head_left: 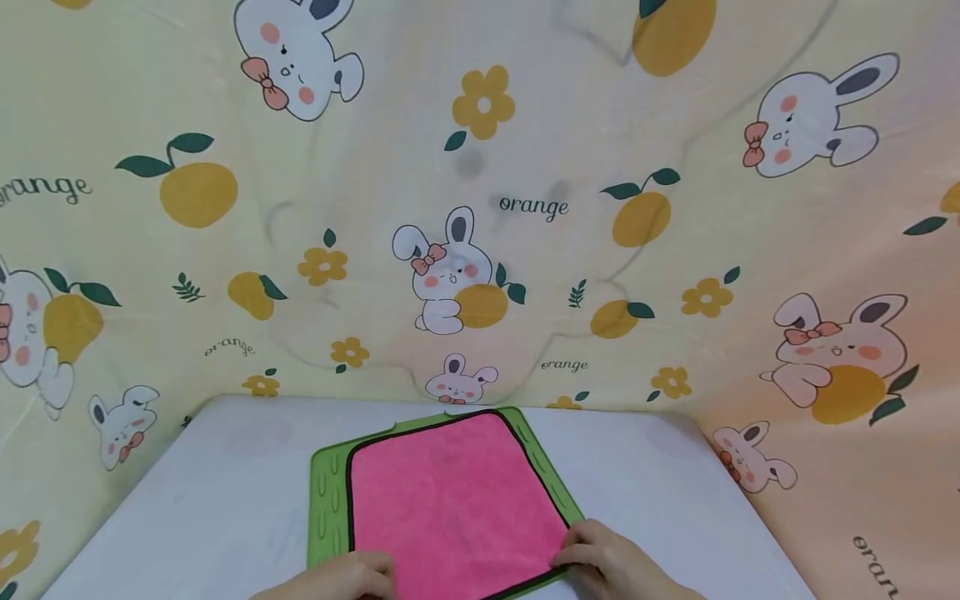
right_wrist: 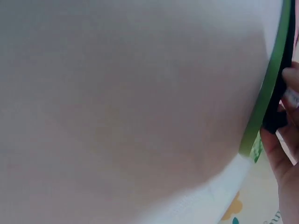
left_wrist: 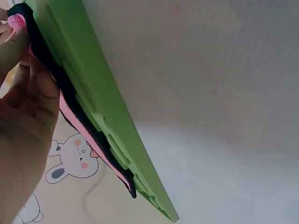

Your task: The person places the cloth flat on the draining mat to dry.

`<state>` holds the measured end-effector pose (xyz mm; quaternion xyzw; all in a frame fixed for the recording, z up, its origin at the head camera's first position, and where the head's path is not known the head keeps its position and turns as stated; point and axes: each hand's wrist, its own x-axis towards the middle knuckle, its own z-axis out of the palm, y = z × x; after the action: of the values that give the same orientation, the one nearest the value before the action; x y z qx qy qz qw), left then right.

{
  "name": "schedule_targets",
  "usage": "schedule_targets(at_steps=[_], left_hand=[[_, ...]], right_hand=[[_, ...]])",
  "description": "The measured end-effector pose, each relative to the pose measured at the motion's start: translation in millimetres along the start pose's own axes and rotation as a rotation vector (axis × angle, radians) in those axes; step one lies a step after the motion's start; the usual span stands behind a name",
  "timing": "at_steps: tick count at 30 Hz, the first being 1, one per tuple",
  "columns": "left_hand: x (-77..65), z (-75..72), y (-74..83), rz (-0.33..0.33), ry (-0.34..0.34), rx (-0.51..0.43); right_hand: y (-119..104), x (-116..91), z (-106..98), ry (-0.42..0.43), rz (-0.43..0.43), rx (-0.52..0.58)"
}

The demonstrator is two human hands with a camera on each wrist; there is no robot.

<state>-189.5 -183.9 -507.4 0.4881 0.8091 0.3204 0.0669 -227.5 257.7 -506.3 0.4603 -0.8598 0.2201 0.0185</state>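
A pink cloth with a black border (head_left: 453,492) lies spread over a green board (head_left: 327,500) with raised oval marks along its side. My left hand (head_left: 345,577) pinches the cloth's near left edge between thumb and fingers; the left wrist view shows the black border (left_wrist: 65,84) lifting along the green rim. At the near right corner, my right hand (head_left: 611,560) pinches the black-bordered edge. In the right wrist view, its fingers (right_wrist: 275,144) are at the dark corner beside the green edge.
The board sits on a white tabletop (head_left: 225,492) that extends to both sides and behind it. A cream curtain (head_left: 390,150) printed with rabbits, oranges and flowers hangs around the table's back and sides.
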Motion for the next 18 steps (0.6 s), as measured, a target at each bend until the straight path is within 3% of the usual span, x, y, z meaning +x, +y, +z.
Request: schedule_targets(at_steps=[5,8,12,15,18], left_hand=[[-2.2,1.7,-3.2,0.075,0.049,0.091],[-2.8,3.4,-6.8,0.135,0.089,0.157],[-2.6,2.5,-8.7,0.169,0.108,0.2],[-2.8,-0.5,-8.0,0.152,0.106,0.196],[-6.5,-8.3,-6.6,0.041,0.103,0.209]], right_hand=[[-2.3,-2.2,-3.3,-0.023,0.1,0.016],[-1.9,-2.9,-3.8,-0.05,0.111,-0.005],[-1.9,-3.3,-5.5,-0.068,0.13,0.015],[-3.0,-3.3,-8.0,-0.045,0.162,0.044],[-5.1,-3.1,-10.9,0.029,0.205,0.032]])
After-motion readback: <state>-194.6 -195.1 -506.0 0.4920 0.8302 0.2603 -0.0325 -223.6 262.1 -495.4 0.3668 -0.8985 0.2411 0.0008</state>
